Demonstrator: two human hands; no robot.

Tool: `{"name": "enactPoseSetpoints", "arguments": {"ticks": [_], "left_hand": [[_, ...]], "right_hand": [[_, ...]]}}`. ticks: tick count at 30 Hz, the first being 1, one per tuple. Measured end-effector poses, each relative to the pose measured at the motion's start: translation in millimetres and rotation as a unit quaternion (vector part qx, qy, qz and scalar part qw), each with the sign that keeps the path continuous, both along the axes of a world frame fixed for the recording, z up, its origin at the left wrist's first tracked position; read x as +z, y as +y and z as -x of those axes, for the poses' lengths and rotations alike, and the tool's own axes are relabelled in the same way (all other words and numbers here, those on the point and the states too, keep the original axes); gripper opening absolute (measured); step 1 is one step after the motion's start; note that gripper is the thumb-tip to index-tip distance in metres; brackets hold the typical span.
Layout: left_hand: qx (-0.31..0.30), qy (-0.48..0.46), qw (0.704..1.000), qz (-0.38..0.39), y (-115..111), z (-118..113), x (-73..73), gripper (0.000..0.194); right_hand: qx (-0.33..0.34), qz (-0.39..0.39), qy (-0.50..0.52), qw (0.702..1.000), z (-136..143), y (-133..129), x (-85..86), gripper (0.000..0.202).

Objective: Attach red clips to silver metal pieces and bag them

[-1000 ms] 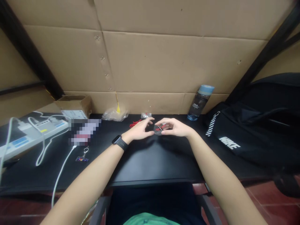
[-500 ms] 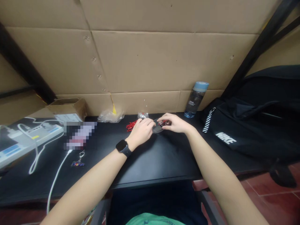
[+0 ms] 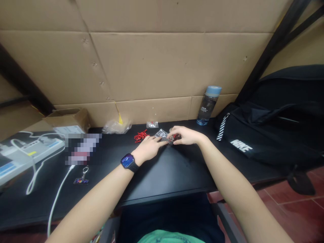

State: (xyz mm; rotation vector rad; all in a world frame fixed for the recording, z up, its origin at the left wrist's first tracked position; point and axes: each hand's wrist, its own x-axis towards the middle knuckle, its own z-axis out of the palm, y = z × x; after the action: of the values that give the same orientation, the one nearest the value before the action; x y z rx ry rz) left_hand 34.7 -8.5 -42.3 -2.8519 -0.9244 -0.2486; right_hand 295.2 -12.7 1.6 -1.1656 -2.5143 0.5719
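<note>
Compared with half a second ago, more of the clear plastic bag (image 3: pixel 160 133) is visible; the left hand (image 3: pixel 149 147) now stretches its fingers over it, loosely open. The right hand (image 3: pixel 186 135) curves around the right end, near red contents (image 3: pixel 175 137); whether it grips, I cannot tell. The bag is mid-desk, its long axis going from far left to near right.
</note>
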Motion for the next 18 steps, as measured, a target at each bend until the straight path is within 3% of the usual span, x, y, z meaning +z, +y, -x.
{"name": "enactPoseSetpoints", "arguments": {"ticks": [9, 15, 18], "left_hand": [[0.025, -0.025, 0.998, 0.045, -5.8, 5.3, 24.2, 0.026], [-0.024, -0.082, 0.995, 0.046, 3.5, 7.0, 20.9, 0.019], [-0.013, -0.079, 0.995, 0.063, 7.9, 10.1, 17.5, 0.023]], "right_hand": [[0.013, 0.008, -0.014, 1.000, 4.6, 1.6, -5.5, 0.043], [0.057, 0.027, 0.021, 0.998, 12.8, -2.5, -3.1, 0.046], [0.082, 0.065, 0.043, 0.994, 16.0, -4.9, -2.7, 0.047]]}}
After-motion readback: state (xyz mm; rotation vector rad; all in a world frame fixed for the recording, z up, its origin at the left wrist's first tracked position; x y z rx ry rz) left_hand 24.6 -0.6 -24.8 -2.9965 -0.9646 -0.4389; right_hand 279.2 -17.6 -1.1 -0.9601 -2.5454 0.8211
